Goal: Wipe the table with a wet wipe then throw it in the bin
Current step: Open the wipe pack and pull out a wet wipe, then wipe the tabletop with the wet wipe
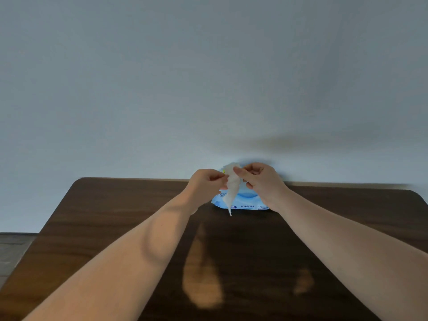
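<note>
A white wet wipe (232, 192) hangs in a narrow bunch above the far middle of the dark wooden table (115, 216). My left hand (206, 181) pinches its upper left edge and my right hand (262, 181) pinches its top from the right. Right behind the wipe, a light blue wet wipe pack (247, 202) lies flat against the wall, partly hidden by both hands. No bin is in view.
A plain pale wall (208, 77) rises straight behind the table's far edge. Grey floor (14, 251) shows past the table's left edge. The table's far corners are rounded.
</note>
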The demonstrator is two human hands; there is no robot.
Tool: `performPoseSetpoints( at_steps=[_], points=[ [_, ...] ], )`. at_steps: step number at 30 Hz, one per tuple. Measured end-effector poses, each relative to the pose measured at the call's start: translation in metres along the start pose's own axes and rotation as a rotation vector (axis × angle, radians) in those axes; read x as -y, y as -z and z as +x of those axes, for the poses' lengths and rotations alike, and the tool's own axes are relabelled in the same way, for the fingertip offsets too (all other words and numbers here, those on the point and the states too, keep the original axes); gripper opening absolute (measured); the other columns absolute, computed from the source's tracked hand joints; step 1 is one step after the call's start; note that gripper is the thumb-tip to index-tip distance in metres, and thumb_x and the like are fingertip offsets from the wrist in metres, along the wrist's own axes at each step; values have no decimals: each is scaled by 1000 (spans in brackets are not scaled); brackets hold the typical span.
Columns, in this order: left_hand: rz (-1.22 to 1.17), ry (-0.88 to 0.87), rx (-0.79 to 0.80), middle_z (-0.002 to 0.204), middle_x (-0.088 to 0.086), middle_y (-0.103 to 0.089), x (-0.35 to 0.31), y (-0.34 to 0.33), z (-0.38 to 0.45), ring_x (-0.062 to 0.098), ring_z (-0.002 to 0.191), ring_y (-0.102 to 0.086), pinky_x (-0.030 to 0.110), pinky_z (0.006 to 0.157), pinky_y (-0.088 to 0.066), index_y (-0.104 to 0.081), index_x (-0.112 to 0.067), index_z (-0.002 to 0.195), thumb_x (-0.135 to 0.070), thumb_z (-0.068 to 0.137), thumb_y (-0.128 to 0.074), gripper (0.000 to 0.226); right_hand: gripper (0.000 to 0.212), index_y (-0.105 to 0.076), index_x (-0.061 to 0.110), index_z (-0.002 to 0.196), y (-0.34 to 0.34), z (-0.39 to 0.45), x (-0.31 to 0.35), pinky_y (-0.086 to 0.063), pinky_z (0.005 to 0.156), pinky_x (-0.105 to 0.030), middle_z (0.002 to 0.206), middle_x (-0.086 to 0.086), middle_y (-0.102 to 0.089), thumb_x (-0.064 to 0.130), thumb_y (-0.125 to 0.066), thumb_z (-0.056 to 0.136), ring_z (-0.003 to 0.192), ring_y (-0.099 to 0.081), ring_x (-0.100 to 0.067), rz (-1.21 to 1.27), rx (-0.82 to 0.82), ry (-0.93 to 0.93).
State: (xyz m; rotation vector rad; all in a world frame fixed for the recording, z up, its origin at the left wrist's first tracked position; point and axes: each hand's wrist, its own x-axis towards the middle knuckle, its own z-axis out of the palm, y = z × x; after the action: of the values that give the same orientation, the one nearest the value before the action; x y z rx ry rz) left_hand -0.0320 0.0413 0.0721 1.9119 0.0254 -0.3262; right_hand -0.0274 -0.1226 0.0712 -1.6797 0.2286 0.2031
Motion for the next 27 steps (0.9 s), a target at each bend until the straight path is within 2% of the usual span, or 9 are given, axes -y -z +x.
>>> performPoseSetpoints(
  at_steps=[4, 7, 9, 12, 17, 20, 22, 24, 27],
  points=[
    [215, -9, -141, 74, -1, -67, 13, 22, -3, 20, 80, -67, 34, 81, -51, -71, -7, 96, -15, 92, -59, 15, 22, -64, 4, 83, -8, -4, 4, -38, 59, -26, 68, 0, -57, 24, -73, 81, 61, -44, -13, -129, -25, -6],
    [127, 52, -251, 67, -2, -64, 23, 38, 0, 18, 77, -70, 38, 79, -55, -66, -3, 100, -11, 90, -60, 14, 15, -64, 10, 77, -16, -6, 14, -44, 64, -25, 77, -1, -64, 21, -71, 83, 68, -53, -13, -257, -94, 92],
    [145, 61, -312, 101, 6, -68, 25, 45, 1, 20, 96, -65, 31, 82, -50, -63, -6, 111, -13, 90, -60, 22, 14, -62, 11, 74, -24, -8, 20, -46, 71, -24, 87, 0, -68, 17, -68, 85, 76, -58, -12, -347, -113, 218],
    [194, 129, -286, 145, 6, -43, 33, 53, -2, 22, 130, -43, 28, 96, -37, -38, -16, 142, -19, 95, -53, 49, 15, -63, 11, 71, -42, -15, 20, -46, 77, -25, 94, 1, -69, 15, -68, 84, 81, -58, -10, -541, -58, 403],
    [293, 256, -172, 156, 8, -24, 72, 73, -27, 28, 139, -29, 36, 108, -30, -16, -15, 151, -23, 99, -47, 61, 23, -62, 14, 69, -90, -32, -22, -47, 77, -31, 91, -1, -68, 28, -65, 86, 87, -59, -17, -898, 229, 502],
    [467, 313, -133, 158, 6, -18, 104, 91, -49, 26, 142, -22, 36, 112, -23, -15, -13, 151, -27, 99, -44, 61, 22, -64, 20, 87, -118, -48, -58, -44, 76, -26, 95, 2, -67, 42, -59, 89, 88, -59, -12, -899, 477, 432],
    [678, 351, -52, 159, 6, -12, 126, 107, -63, 24, 145, -14, 41, 115, -17, -11, -14, 151, -33, 100, -40, 62, 31, -63, 19, 112, -133, -55, -78, -45, 88, -27, 116, 1, -64, 40, -49, 95, 111, -57, -15, -952, 508, 434],
    [878, 381, 32, 160, 5, -3, 141, 118, -77, 22, 146, -3, 46, 117, -9, -4, -15, 151, -40, 100, -34, 64, 41, -47, 15, 135, -140, -51, -91, -32, 108, -33, 147, -2, -43, 34, -40, 100, 139, -32, -17, -1075, 479, 428],
    [1017, 375, 126, 160, 3, 6, 153, 123, -95, 21, 146, 7, 47, 117, -4, 3, -16, 151, -51, 98, -29, 71, 54, -14, 15, 150, -133, -40, -115, -12, 117, -39, 160, -3, -9, 35, -29, 102, 147, -2, -19, -1309, 442, 337]
  ],
)
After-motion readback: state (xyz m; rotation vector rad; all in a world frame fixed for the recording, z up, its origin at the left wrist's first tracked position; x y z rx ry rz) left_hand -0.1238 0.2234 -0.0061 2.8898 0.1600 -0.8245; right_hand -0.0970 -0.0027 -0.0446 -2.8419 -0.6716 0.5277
